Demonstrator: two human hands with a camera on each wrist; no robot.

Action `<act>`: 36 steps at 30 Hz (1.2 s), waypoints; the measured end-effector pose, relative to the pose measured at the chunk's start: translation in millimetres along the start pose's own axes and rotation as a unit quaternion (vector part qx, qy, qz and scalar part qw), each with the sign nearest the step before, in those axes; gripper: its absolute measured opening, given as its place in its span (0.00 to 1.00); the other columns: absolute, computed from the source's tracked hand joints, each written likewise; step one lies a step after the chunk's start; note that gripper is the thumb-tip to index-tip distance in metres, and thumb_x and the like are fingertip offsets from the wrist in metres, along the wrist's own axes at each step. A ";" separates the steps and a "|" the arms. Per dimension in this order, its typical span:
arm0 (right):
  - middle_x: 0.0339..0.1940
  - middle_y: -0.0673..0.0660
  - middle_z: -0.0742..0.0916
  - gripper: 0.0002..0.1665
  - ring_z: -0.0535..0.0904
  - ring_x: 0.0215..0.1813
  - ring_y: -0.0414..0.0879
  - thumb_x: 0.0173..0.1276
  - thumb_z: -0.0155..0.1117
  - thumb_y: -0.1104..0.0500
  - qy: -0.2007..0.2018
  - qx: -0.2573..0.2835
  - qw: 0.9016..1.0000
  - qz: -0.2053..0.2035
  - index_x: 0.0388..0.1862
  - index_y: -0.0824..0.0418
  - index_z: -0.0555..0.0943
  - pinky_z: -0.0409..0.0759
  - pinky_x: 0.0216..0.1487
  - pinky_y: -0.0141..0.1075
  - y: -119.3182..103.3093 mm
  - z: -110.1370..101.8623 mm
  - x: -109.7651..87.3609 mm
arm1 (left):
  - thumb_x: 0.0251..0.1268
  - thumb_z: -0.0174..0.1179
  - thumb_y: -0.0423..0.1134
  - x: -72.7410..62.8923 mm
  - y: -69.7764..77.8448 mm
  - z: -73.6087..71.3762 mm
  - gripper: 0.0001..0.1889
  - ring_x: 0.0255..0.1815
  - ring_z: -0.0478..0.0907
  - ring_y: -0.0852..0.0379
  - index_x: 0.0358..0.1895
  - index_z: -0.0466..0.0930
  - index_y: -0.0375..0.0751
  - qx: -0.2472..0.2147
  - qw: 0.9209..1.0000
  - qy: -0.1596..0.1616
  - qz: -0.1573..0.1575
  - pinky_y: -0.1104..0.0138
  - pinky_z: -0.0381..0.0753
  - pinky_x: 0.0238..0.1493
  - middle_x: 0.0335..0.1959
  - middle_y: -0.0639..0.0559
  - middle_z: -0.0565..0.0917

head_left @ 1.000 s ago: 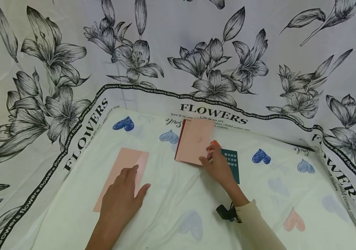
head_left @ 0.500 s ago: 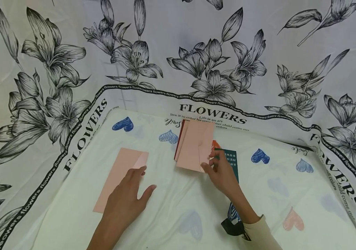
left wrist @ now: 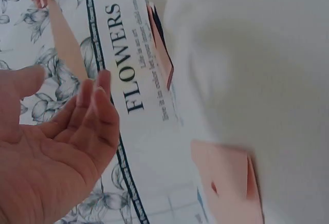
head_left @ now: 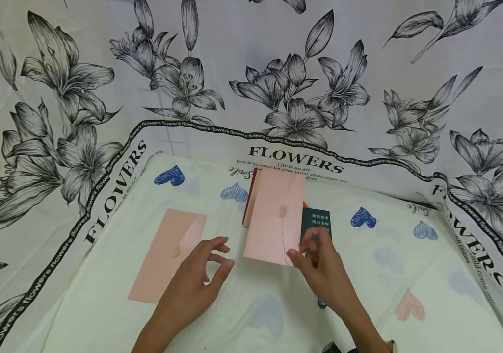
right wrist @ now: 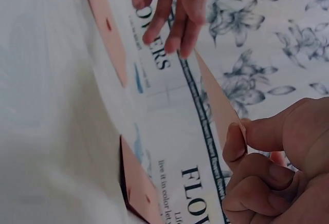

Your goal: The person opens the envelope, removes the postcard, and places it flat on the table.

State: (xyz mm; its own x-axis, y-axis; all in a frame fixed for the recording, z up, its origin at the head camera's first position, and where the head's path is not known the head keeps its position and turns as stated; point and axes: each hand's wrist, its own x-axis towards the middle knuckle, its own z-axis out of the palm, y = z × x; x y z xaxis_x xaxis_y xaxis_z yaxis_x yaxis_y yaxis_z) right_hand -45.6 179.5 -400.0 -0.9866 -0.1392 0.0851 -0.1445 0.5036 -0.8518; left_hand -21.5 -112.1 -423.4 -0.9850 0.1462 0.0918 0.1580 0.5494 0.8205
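My right hand [head_left: 322, 267] pinches a pink envelope [head_left: 273, 215] by its lower right corner, between thumb and fingers. In the right wrist view this envelope [right wrist: 218, 98] is seen almost edge-on, raised off the cloth. Behind it lies a small stack, where another pink envelope [right wrist: 139, 180] and a dark red edge [head_left: 249, 203] show; the held envelope hides much of it. My left hand [head_left: 198, 279] holds nothing, its fingers loosely bent with thumb apart. It hovers beside a second pink envelope [head_left: 158, 260], which lies flat on the left with its flap side up.
A dark green card [head_left: 317, 219] with pale lettering lies right of the stack, partly behind my right hand. A bit of orange [head_left: 305, 205] peeks out there. The white cloth [head_left: 379, 294] has printed hearts; a flowered curtain [head_left: 216, 39] stands behind.
My right hand has drawn the envelope off the stack, lifting it toward me. My left hand has moved right, away from the left envelope, whose lower flap now shows.
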 end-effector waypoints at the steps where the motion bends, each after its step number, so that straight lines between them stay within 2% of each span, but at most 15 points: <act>1: 0.30 0.50 0.84 0.23 0.63 0.19 0.38 0.77 0.70 0.52 -0.002 0.003 1.000 0.003 0.55 0.55 0.66 0.63 0.17 0.33 -2.6 0.8 -3.3 | 0.80 0.57 0.60 -0.4 1.3 2.3 0.22 0.55 0.82 0.69 0.72 0.71 0.69 -0.027 1.000 -0.013 -0.005 0.66 0.80 0.44 0.58 0.73 0.79; 3: 0.30 0.49 0.85 0.22 0.63 0.18 0.37 0.77 0.71 0.51 -0.008 0.009 1.000 0.004 0.54 0.53 0.66 0.63 0.17 0.33 -7.9 2.5 -10.3 | 0.82 0.54 0.61 -1.6 5.5 6.9 0.22 0.54 0.83 0.68 0.73 0.69 0.69 -0.086 0.995 -0.043 -0.021 0.65 0.79 0.46 0.58 0.71 0.81; 4: 0.30 0.48 0.85 0.22 0.63 0.18 0.37 0.76 0.71 0.51 -0.012 0.013 1.000 0.001 0.53 0.52 0.66 0.63 0.17 0.32 -10.3 3.8 -13.8 | 0.83 0.52 0.60 -2.2 7.6 9.0 0.22 0.55 0.83 0.66 0.73 0.68 0.69 -0.116 0.991 -0.059 -0.030 0.65 0.80 0.47 0.60 0.68 0.81; 6: 0.28 0.48 0.84 0.22 0.63 0.19 0.36 0.76 0.71 0.51 -0.023 0.024 0.999 -0.002 0.52 0.52 0.66 0.64 0.18 0.32 -14.8 6.9 -20.3 | 0.86 0.48 0.58 -2.2 10.9 12.7 0.21 0.48 0.85 0.58 0.74 0.68 0.66 -0.171 0.981 -0.089 -0.036 0.64 0.81 0.46 0.61 0.63 0.82; 10: 0.24 0.48 0.80 0.22 0.65 0.20 0.36 0.76 0.71 0.48 -0.051 0.043 0.998 0.004 0.52 0.51 0.66 0.67 0.19 0.31 -20.6 13.7 -33.4 | 0.88 0.44 0.55 -0.9 15.5 17.9 0.19 0.38 0.84 0.50 0.72 0.67 0.59 -0.235 0.964 -0.119 -0.032 0.61 0.84 0.40 0.56 0.57 0.85; 11: 0.23 0.48 0.79 0.22 0.65 0.21 0.36 0.75 0.71 0.48 -0.058 0.047 0.997 0.007 0.52 0.51 0.66 0.68 0.20 0.31 -21.4 15.3 -36.0 | 0.89 0.44 0.54 -0.1 16.1 18.9 0.18 0.37 0.84 0.50 0.72 0.68 0.58 -0.242 0.963 -0.119 -0.026 0.61 0.84 0.41 0.54 0.56 0.86; 13: 0.22 0.47 0.76 0.22 0.65 0.21 0.35 0.75 0.71 0.47 -0.064 0.051 0.997 0.004 0.51 0.50 0.67 0.68 0.20 0.31 -21.8 17.4 -40.5 | 0.88 0.46 0.53 1.3 17.9 20.4 0.17 0.42 0.86 0.53 0.70 0.68 0.56 -0.250 0.961 -0.111 -0.026 0.62 0.85 0.45 0.51 0.56 0.87; 16: 0.22 0.46 0.73 0.21 0.65 0.21 0.34 0.75 0.71 0.49 -0.064 0.054 0.996 -0.014 0.50 0.51 0.67 0.68 0.20 0.31 -21.2 18.3 -44.7 | 0.87 0.49 0.53 3.2 20.5 22.0 0.18 0.49 0.87 0.54 0.69 0.68 0.54 -0.259 0.960 -0.103 -0.032 0.64 0.84 0.51 0.54 0.55 0.87; 19: 0.21 0.47 0.72 0.21 0.64 0.21 0.34 0.75 0.72 0.49 -0.063 0.054 0.996 -0.013 0.49 0.51 0.68 0.67 0.19 0.31 -21.3 18.0 -48.0 | 0.86 0.50 0.55 4.7 22.8 23.4 0.19 0.50 0.86 0.53 0.69 0.68 0.54 -0.264 0.958 -0.102 -0.044 0.64 0.84 0.51 0.54 0.54 0.86; 25: 0.28 0.53 0.76 0.23 0.67 0.24 0.37 0.73 0.73 0.45 -0.086 0.062 0.992 0.071 0.50 0.51 0.69 0.67 0.22 0.29 -25.8 18.6 -53.2 | 0.84 0.53 0.57 6.6 25.6 25.2 0.21 0.49 0.87 0.53 0.70 0.66 0.54 -0.269 0.957 -0.091 -0.056 0.63 0.85 0.50 0.54 0.52 0.85; 29: 0.26 0.54 0.75 0.25 0.68 0.25 0.37 0.72 0.74 0.44 -0.100 0.062 0.988 0.105 0.51 0.52 0.69 0.67 0.23 0.27 -27.8 19.4 -56.2 | 0.83 0.57 0.54 7.1 26.7 25.4 0.22 0.46 0.88 0.52 0.69 0.67 0.52 -0.278 0.957 -0.067 -0.055 0.62 0.87 0.46 0.51 0.51 0.86; 32: 0.23 0.53 0.74 0.25 0.67 0.24 0.37 0.72 0.74 0.44 -0.104 0.062 0.987 0.102 0.52 0.51 0.70 0.66 0.22 0.27 -28.2 20.2 -58.2 | 0.81 0.60 0.51 7.0 27.7 25.0 0.22 0.43 0.89 0.51 0.69 0.69 0.50 -0.285 0.955 -0.053 -0.055 0.61 0.88 0.43 0.50 0.49 0.87; 36: 0.22 0.49 0.75 0.25 0.67 0.23 0.36 0.72 0.74 0.45 -0.100 0.064 0.990 0.076 0.55 0.49 0.70 0.66 0.21 0.28 -27.3 21.1 -59.2 | 0.81 0.61 0.48 6.6 28.9 24.2 0.21 0.42 0.90 0.50 0.68 0.70 0.49 -0.294 0.953 -0.045 -0.053 0.61 0.89 0.41 0.49 0.49 0.88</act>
State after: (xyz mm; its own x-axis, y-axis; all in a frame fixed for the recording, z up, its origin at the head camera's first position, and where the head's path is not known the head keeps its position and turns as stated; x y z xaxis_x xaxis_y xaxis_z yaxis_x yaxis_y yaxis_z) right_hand 18.3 156.1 -392.7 -0.9598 -0.2423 -0.1417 0.0277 0.4206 -0.9068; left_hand -21.7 -75.4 -412.8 -0.9792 0.1993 -0.0370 -0.0350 0.0138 0.9993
